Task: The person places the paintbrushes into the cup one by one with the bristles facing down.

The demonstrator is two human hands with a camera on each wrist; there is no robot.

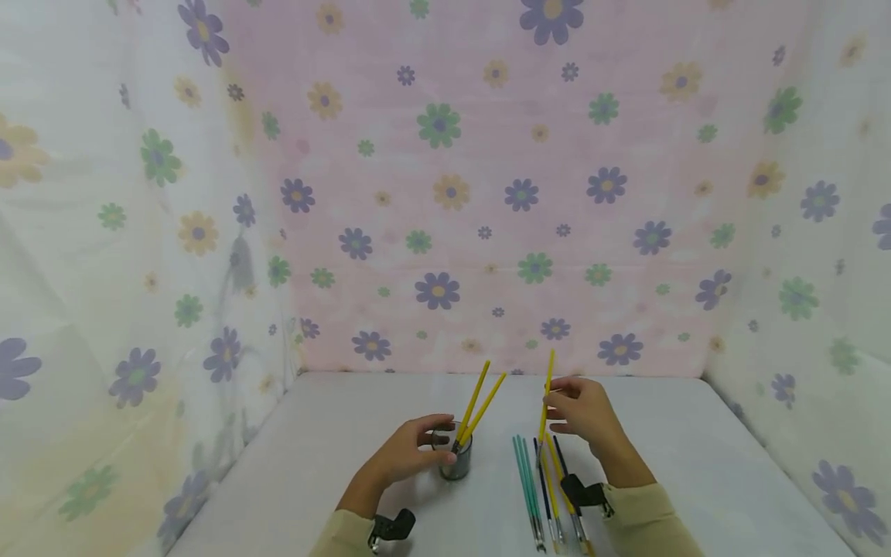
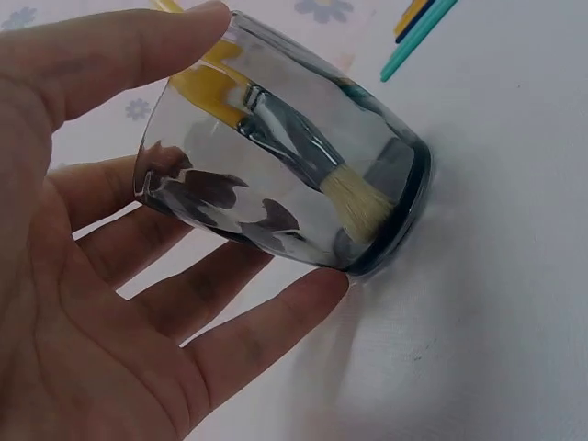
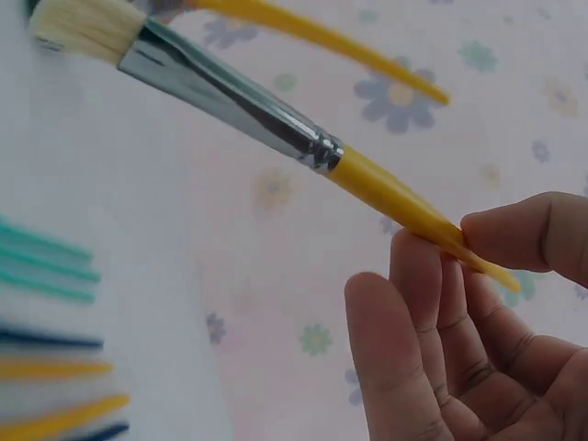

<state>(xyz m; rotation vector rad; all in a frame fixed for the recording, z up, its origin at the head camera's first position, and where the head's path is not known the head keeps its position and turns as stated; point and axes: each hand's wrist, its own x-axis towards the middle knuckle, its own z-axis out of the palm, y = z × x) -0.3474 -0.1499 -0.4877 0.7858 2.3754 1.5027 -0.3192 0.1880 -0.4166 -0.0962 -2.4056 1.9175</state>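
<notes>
My left hand [image 1: 402,458] holds a clear glass [image 1: 457,469] that stands on the white table, its thumb on the near side by the rim and its fingers round the other side. Two yellow-handled paintbrushes [image 1: 483,414] lean in the glass; the left wrist view shows pale bristles [image 2: 358,204] at its bottom. Between thumb and fingertips my right hand [image 1: 588,415] pinches another yellow paintbrush [image 3: 390,195] by its handle. That brush is raised above the table with its bristles [image 3: 87,26] pointing down, to the right of the glass.
Several paintbrushes lie in a row on the table, near and below my right hand: teal ones [image 1: 526,483] at the left, then dark blue and yellow ones [image 1: 551,487]. Flowered cloth [image 1: 487,255] hangs behind the table [image 1: 313,464] and along both sides.
</notes>
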